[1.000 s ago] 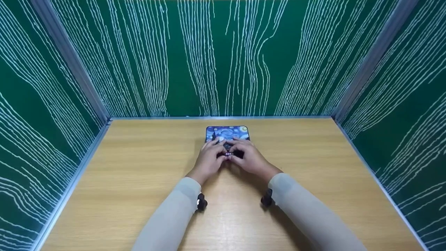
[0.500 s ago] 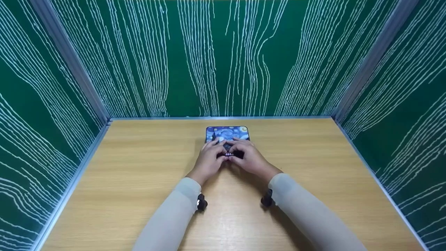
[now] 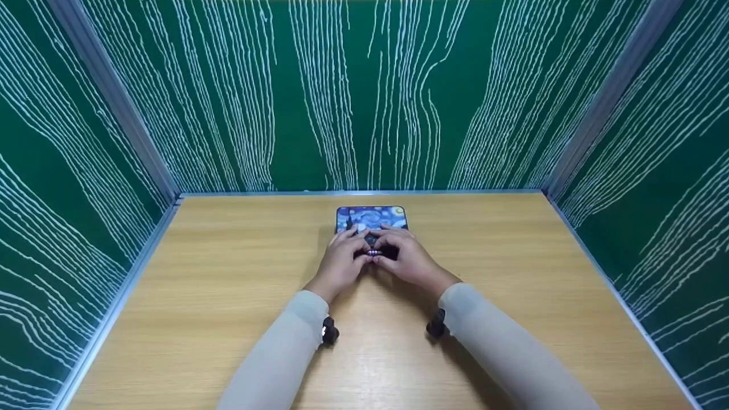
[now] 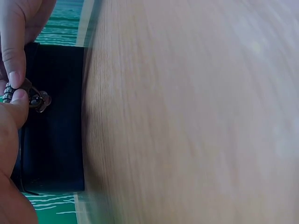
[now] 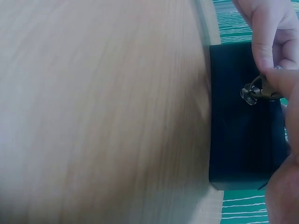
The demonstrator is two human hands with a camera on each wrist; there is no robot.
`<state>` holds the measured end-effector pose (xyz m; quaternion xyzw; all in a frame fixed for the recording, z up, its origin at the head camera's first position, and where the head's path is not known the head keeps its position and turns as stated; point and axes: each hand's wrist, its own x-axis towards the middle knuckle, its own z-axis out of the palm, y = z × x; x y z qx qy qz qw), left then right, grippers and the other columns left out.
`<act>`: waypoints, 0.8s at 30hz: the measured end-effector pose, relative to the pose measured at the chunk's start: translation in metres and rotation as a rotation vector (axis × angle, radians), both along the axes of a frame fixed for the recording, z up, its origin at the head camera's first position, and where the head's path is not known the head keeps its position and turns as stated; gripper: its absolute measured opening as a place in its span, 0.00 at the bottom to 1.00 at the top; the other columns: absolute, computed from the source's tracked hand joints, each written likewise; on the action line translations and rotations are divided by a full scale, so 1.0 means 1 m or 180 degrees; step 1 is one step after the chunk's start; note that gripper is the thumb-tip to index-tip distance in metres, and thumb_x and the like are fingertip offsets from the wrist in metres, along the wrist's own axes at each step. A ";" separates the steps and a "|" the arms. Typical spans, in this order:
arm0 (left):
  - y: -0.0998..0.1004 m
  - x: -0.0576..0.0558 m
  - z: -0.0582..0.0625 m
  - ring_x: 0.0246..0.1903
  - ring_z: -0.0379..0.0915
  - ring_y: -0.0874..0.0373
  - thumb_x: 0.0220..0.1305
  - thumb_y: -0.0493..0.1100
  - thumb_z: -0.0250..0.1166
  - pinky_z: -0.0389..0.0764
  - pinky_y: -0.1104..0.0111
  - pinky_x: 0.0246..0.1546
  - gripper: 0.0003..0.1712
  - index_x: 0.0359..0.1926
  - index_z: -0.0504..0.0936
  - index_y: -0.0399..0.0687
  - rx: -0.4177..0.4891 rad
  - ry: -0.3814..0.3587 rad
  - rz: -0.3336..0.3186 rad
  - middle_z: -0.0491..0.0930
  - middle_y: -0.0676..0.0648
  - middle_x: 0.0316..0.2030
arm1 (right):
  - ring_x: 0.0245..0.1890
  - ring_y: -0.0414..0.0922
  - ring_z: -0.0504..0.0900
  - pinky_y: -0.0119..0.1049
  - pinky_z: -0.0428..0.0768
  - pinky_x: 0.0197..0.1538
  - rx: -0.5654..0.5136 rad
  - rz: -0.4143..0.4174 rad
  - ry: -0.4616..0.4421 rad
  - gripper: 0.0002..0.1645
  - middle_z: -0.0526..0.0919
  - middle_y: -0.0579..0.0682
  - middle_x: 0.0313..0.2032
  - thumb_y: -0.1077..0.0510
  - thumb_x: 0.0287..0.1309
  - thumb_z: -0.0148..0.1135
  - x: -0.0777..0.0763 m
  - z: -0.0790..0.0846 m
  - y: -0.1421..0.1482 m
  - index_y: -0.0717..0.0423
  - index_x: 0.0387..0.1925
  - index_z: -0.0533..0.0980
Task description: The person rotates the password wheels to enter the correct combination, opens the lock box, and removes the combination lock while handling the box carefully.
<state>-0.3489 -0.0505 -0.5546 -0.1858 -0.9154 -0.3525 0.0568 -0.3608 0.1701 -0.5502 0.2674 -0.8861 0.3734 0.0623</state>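
A dark box (image 5: 238, 130) with a blue swirling night-sky picture on its lid (image 3: 373, 216) stands toward the far edge of the table. On its front face, a small combination padlock (image 5: 268, 88) hangs by its shackle from a metal hasp (image 4: 44, 101). My left hand (image 3: 340, 256) and right hand (image 3: 403, 253) come in from either side and pinch the padlock between thumbs and fingers. Other fingers of both hands rest on the lid. A row of number dials (image 4: 8, 93) peeks out between the fingertips; the digits are too small to read.
The light wooden table (image 3: 228, 285) spreads around the box. Green panels with white wavy lines (image 3: 313, 97) wall it at the back and both sides, with metal frame strips (image 3: 122, 97) at the corners. A small dark camera (image 3: 329, 330) sits at each wrist.
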 end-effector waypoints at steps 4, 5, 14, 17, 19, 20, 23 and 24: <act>0.000 0.000 0.001 0.89 0.59 0.47 0.78 0.44 0.73 0.51 0.43 0.93 0.03 0.47 0.91 0.52 0.0017 0.0021 -0.0021 0.73 0.54 0.83 | 0.85 0.63 0.71 0.66 0.64 0.89 -0.0027 0.0033 0.0039 0.08 0.86 0.52 0.74 0.58 0.72 0.79 0.001 0.000 0.000 0.52 0.49 0.88; 0.000 0.000 0.001 0.89 0.59 0.47 0.78 0.44 0.73 0.51 0.43 0.94 0.03 0.47 0.91 0.52 0.0021 0.0033 -0.0029 0.74 0.53 0.83 | 0.85 0.63 0.71 0.66 0.64 0.89 -0.0033 0.0035 0.0040 0.07 0.86 0.52 0.74 0.58 0.73 0.79 0.001 0.000 0.000 0.52 0.48 0.88; 0.000 0.000 0.001 0.89 0.59 0.45 0.79 0.45 0.73 0.52 0.42 0.93 0.03 0.48 0.91 0.52 0.0000 0.0012 -0.0011 0.73 0.54 0.84 | 0.86 0.59 0.69 0.65 0.63 0.90 0.0001 -0.0019 -0.0106 0.06 0.84 0.48 0.77 0.54 0.75 0.77 0.000 0.000 0.000 0.49 0.49 0.90; 0.000 0.000 0.000 0.89 0.59 0.46 0.79 0.45 0.73 0.52 0.42 0.93 0.04 0.48 0.90 0.52 0.0002 0.0008 -0.0007 0.72 0.54 0.84 | 0.87 0.59 0.69 0.65 0.62 0.91 0.0014 -0.0023 -0.0116 0.07 0.84 0.49 0.77 0.54 0.75 0.76 0.000 0.000 0.000 0.50 0.49 0.89; 0.000 0.000 0.000 0.89 0.59 0.46 0.79 0.45 0.73 0.53 0.42 0.93 0.04 0.48 0.90 0.52 0.0011 0.0010 -0.0002 0.73 0.54 0.84 | 0.86 0.60 0.69 0.65 0.62 0.91 -0.0010 -0.0022 -0.0114 0.07 0.85 0.50 0.76 0.55 0.75 0.77 0.000 0.000 0.000 0.50 0.50 0.89; 0.000 0.000 0.000 0.89 0.59 0.46 0.79 0.45 0.73 0.53 0.42 0.93 0.04 0.48 0.90 0.52 0.0010 0.0004 0.0006 0.73 0.55 0.84 | 0.86 0.60 0.69 0.65 0.62 0.91 -0.0026 -0.0019 -0.0118 0.08 0.85 0.51 0.76 0.55 0.75 0.77 0.000 0.000 0.000 0.50 0.50 0.89; 0.000 0.000 0.001 0.90 0.58 0.46 0.79 0.46 0.73 0.53 0.41 0.93 0.04 0.48 0.90 0.53 0.0011 -0.0013 0.0017 0.72 0.56 0.84 | 0.86 0.60 0.69 0.65 0.62 0.91 -0.0054 -0.0008 -0.0115 0.08 0.85 0.51 0.75 0.55 0.74 0.77 0.000 0.000 0.000 0.51 0.50 0.88; 0.000 0.000 0.001 0.90 0.58 0.45 0.79 0.46 0.73 0.53 0.41 0.93 0.04 0.48 0.90 0.52 0.0009 -0.0017 0.0017 0.72 0.56 0.84 | 0.86 0.61 0.70 0.65 0.62 0.91 -0.0062 0.0005 -0.0099 0.08 0.86 0.52 0.75 0.56 0.74 0.78 0.000 0.000 0.000 0.51 0.50 0.88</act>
